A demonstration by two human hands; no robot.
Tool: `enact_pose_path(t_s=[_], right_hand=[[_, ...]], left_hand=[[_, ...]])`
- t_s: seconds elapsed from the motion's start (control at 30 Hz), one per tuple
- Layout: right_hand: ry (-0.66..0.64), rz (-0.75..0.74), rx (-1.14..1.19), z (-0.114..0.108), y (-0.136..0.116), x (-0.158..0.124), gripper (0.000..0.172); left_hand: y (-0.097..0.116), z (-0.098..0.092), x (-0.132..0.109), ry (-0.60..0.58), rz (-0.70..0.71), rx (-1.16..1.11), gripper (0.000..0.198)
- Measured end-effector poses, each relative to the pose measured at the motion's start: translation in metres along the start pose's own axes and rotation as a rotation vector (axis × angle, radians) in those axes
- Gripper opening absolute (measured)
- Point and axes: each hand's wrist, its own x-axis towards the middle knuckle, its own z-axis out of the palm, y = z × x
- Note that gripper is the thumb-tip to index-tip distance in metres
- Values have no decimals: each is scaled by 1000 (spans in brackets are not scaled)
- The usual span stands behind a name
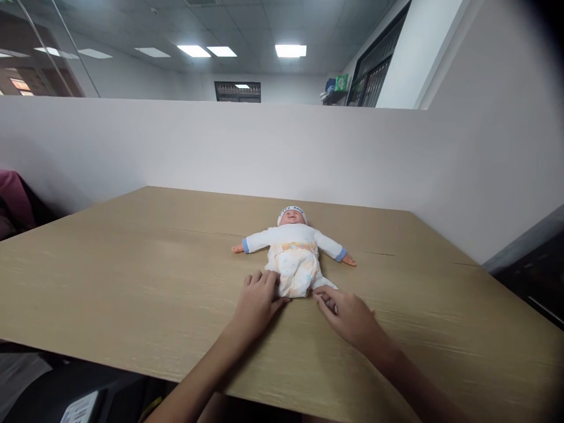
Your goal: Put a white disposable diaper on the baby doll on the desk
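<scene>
On the tan table [132, 282], doll [293, 234] laid face-up in a diaper [296, 270], lower end nearest, seemingly for easy reach; left hand [259, 299] curved against one leg edge, right hand [346, 311] curled at the other; cannot tell whether gripping.

one doll [291, 234] is counted on one table [132, 276], laid nearer the far edge than the near edge; one cap [292, 210] and one diaper [295, 267] are worn by it, and two blue cuffs [245, 245] are shown, one toward each side edge. two bare hands are seen on the near-edge side of the doll: one left hand [259, 294], one right hand [348, 311]. beyond the far edge, three bright ceiling lights [290, 50], two dark-framed windows [238, 91] and one green pack [341, 82] can be counted; past the left edge, one pink cloth [16, 197]
</scene>
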Motion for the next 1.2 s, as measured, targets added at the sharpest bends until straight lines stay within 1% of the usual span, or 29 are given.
enact_pose_path(t_s=[0.07,0.2,0.3,0.4,0.47,0.5,0.6,0.67,0.73,0.83,0.9,0.97,1.03,1.13,1.2], right_hand=[[21,31,-15,1,6,5,19],[145,-22,-64,17,-1,8,11],[242,-71,-73,31,-10,9,8],[312,-129,-9,36,-16,14,14],[302,-126,42,34,-19,19,10],[272,-102,73,33,-20,21,7],[106,-4,231,29,-22,26,13],[35,36,348,28,-20,29,15],[21,57,462,29,-16,30,22],[6,90,652,30,-6,31,35],[-7,114,738,28,2,30,40],[21,155,742,26,7,28,43],[79,210,664,23,8,26,44],[152,281,502,20,5,23,42],[178,322,442,19,2,22,42]], left_hand=[[-4,-1,1,-14,43,-42,24],[-9,-2,2,-29,76,-161,10],[-9,-6,3,-34,119,-263,7],[-8,-11,2,-49,117,-361,10],[-8,-13,2,-57,65,-411,13],[-8,-13,2,-57,38,-427,13],[-10,-14,3,-54,-22,-489,16],[-12,-13,4,-57,-62,-582,22],[-15,-12,6,-48,-105,-710,27],[-21,-7,8,-27,-153,-909,30],[-25,-3,8,-27,-171,-1019,32],[-27,1,8,-25,-191,-1091,36],[-29,3,8,-12,-240,-1112,41],[-29,4,7,-6,-342,-1073,49],[-29,4,7,-16,-386,-1031,52]])
